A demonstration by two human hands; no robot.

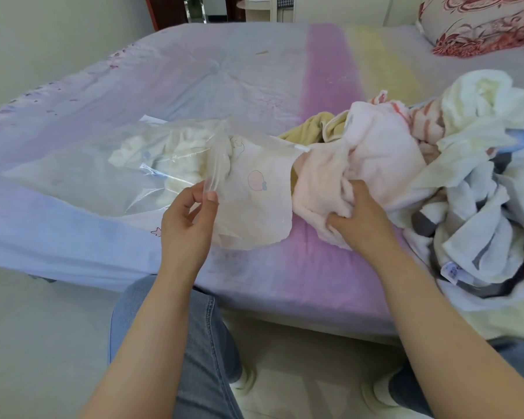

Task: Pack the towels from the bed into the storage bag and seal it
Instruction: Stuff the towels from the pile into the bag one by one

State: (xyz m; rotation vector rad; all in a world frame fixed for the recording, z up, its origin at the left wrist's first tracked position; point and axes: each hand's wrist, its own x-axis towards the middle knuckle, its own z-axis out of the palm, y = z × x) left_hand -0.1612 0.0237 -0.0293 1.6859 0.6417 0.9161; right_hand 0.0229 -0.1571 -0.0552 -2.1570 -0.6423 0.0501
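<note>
Pastel bedsheets (194, 86) in lilac, pink and yellow stripes spread under everything, with a doorway beyond the far edge. At the near edge, the person's left hand (188, 225) pinches the lifted rim of the clear storage bag (254, 189) between thumb and fingertips, holding its mouth up and apart. Just right of it, the right hand (360, 219) has its fingers curled into a pale pink towel (372, 164), whose near end touches the bag's mouth. Beyond the left hand, deeper in the bag, at least one cream towel (170, 158) already lies packed. Right of the right hand sits the heap of towels (478, 182) not yet packed: white, grey-and-white, red-striped and mustard ones, tangled together. A floral quilt (481, 22) rests far beyond the heap. Judging from this, the packing is at an early stage: the pink towel looks next to go in, most of the heap remains, and the bag is still unsealed.
</note>
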